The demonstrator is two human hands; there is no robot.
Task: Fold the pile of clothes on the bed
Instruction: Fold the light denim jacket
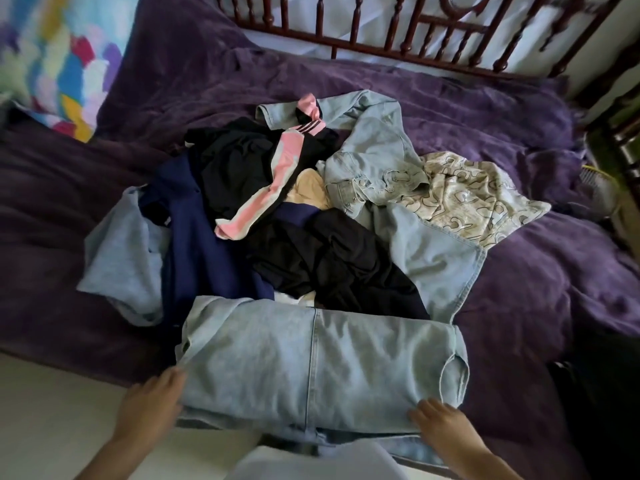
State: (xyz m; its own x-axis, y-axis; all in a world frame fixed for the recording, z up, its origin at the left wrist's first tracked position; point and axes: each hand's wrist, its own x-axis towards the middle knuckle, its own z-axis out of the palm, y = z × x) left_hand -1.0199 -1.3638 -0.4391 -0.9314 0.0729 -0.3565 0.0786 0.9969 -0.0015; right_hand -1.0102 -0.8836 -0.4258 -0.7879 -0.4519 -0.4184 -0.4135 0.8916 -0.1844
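Blue denim [311, 362] is being folded at the near edge of the bed [52, 237]. On the left, the left hand [152, 400] curls its fingers round the side of the denim and holds it. On the right, the right hand [446, 427] lies on the bottom corner; I cannot tell if it pinches the cloth. I think the next move is to fold it over again, keeping the sides lined up. The pile of clothes [277, 209] waits just behind, touching it. Bare purple cover [536, 299] on the right gives room for a folded stack.
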